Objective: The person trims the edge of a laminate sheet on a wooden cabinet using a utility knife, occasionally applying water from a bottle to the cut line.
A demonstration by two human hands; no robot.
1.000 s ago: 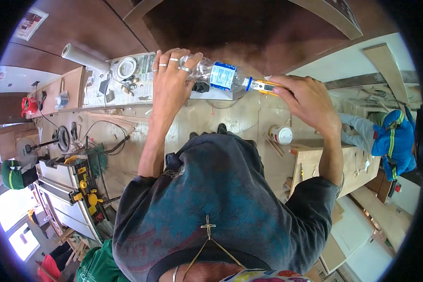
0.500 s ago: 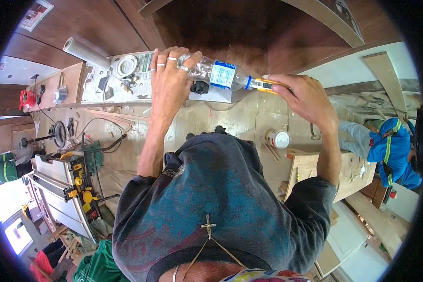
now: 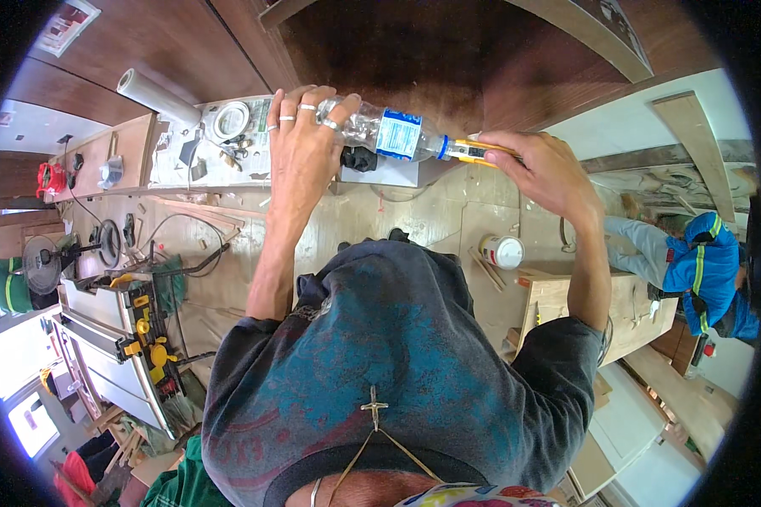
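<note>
Clear plastic bottle (image 3: 397, 135): held in front of the person at the far side of the view, lying sideways. Long axis runs left to right, with a slight slope, so that the neck end sits lower in the frame than the base end. Neck points to the person's right; base end lies within the left hand.

Left hand (image 3: 304, 139): closed around the base end, back of the hand up, rings on the fingers. Right hand (image 3: 550, 169): gripping a yellow-handled tool (image 3: 475, 153) (utility-knife shape; no blade made out). Tool's long axis nearly continues the bottle's, its front end meeting the neck at the blue ring (image 3: 444, 148). Cannot tell whether any part of it enters the mouth.

Blue-and-white label (image 3: 402, 127) wraps the bottle's middle, between the hands. Behind and below the bottle in view: the counter (image 3: 397, 174), with a black object (image 3: 360, 159) on it. Further left on the counter: a white ring-shaped roll (image 3: 230, 120), near a long pale roll (image 3: 156, 97).
</note>
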